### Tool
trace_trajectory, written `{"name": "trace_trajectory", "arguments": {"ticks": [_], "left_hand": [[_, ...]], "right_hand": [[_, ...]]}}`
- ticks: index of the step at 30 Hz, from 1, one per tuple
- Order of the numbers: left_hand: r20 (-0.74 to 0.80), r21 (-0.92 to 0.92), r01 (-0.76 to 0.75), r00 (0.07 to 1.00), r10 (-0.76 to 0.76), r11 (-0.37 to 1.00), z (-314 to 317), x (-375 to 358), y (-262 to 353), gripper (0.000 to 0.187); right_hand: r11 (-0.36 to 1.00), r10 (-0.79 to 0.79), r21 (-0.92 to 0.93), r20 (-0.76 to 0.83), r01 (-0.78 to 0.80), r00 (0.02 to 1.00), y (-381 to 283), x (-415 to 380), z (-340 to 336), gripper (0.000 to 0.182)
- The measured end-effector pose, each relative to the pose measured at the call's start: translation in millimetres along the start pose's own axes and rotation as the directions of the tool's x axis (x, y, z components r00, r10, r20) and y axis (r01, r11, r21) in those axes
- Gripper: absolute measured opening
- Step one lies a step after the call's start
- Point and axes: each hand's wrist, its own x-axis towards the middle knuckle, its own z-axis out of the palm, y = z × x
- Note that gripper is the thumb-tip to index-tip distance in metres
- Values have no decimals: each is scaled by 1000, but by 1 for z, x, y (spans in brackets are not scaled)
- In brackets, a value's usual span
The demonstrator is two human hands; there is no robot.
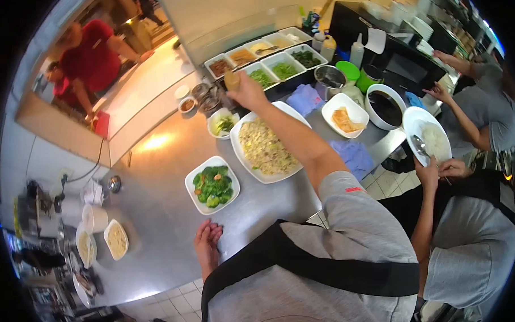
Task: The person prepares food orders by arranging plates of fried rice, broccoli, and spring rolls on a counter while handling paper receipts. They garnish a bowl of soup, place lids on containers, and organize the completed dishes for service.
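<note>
My right hand (248, 92) reaches over the counter with its fingers closed around a tan, rounded object (232, 80), whose kind I cannot make out. Below my forearm lies a large white dish of fried rice (263, 147). A small white bowl of chopped greens (222, 123) sits just left of it. Near the counter's front edge, my left hand (207, 241) rests with loosely curled fingers and nothing visible in it. Just beyond that hand is a square white bowl of broccoli (213, 185).
Topping trays (266, 62) line the back. To the right are a bowl of dark liquid (384, 107), a bowl with orange food (347, 118) and purple cloths (351, 157). A co-worker close by holds a plate of rice (434, 141). Noodle bowls (116, 239) stand left.
</note>
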Motion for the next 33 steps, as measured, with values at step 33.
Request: {"name": "trace_trajectory", "arguments": {"ticks": [33], "left_hand": [[27, 93, 18, 999, -21, 996, 21, 36, 9, 27]], "right_hand": [[871, -198, -220, 661, 439, 724, -107, -111, -87, 26]]}}
